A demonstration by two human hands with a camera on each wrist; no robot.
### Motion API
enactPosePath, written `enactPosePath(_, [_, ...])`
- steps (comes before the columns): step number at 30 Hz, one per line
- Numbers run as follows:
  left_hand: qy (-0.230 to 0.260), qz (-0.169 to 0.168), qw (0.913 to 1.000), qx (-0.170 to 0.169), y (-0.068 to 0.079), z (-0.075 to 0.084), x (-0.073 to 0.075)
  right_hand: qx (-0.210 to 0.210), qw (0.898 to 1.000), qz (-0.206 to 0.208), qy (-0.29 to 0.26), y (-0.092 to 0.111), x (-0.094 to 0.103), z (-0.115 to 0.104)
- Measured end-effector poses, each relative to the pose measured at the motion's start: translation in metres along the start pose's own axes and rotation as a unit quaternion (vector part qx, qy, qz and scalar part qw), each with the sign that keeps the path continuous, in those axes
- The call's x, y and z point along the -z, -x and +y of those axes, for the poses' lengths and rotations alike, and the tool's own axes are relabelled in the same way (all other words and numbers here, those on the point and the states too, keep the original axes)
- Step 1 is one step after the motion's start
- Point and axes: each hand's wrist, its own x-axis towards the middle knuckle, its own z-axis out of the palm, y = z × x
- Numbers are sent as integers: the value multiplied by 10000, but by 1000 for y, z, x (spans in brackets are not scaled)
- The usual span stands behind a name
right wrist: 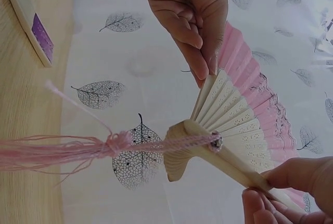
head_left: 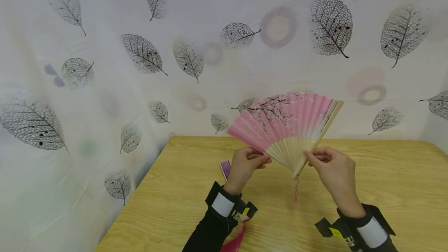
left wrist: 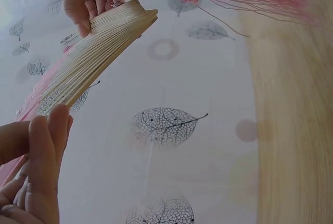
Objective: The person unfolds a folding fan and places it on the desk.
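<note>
A pink folding fan with a blossom-branch print is spread wide above the table. My left hand pinches its left outer edge, near where the pink leaf meets the pale ribs. On the other side my right hand grips the thick right guard stick between thumb and fingers. In the right wrist view the ribs show small cut-out flowers. A pink tassel hangs from the pivot, also seen in the left wrist view. Both hands are off the tabletop.
Behind my left wrist a second, folded fan with a purple end lies on the wooden table, partly hidden. Its deep-pink tassel trails toward the near edge. A leaf-printed curtain hangs behind and to the left.
</note>
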Motion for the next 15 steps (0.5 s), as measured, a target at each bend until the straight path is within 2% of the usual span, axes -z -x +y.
enactPosePath(15, [106,128,9999,8,0,2,0,-185,9995,1,-236,-1,1,2])
